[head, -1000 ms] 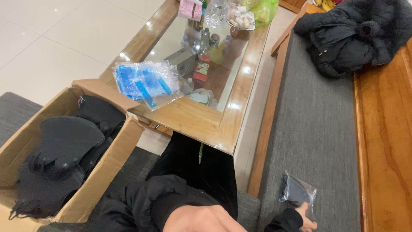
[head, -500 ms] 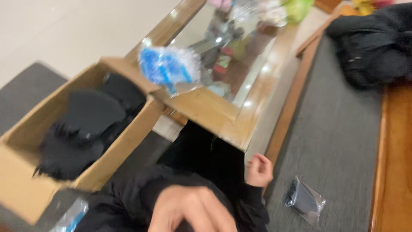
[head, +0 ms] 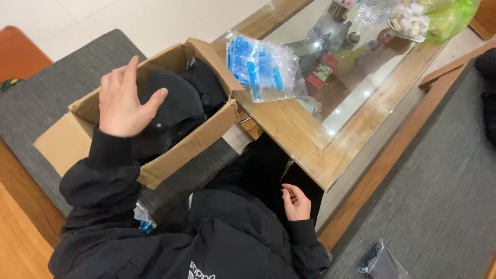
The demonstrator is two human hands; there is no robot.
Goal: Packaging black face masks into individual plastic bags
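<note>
Overhead, two hands show: the left hand [head: 124, 98], fingers spread and holding nothing, hovers at about ten o'clock over one open cardboard box [head: 170, 155]; the right hand [head: 296, 202], loosely curled and empty, rests low near six o'clock against the person's dark trousers. One box sits on a grey cushion [head: 57, 98], just beside the corner of one wood-framed glass tabletop [head: 289, 129] that runs toward one o'clock. Black items [head: 181, 103] fill the box; how many lie inside cannot be counted, since they merge into one dark heap and the raised hand covers part of them. One clear bubble-wrap bag of blue pieces [head: 263, 67] lies on the tabletop's near end at twelve o'clock; the pieces inside are too jumbled to count. A second, smaller blue-and-clear packet [head: 142, 217] peeks out beside the left sleeve, mostly hidden. One clear pouch with a dark item [head: 380, 263] lies on the grey seat [head: 439, 191] at five o'clock, cut off by the lower edge. Far things on the glass, a bowl of pale pieces [head: 409, 18] and a green bag [head: 449, 15], are cropped at the top.
</note>
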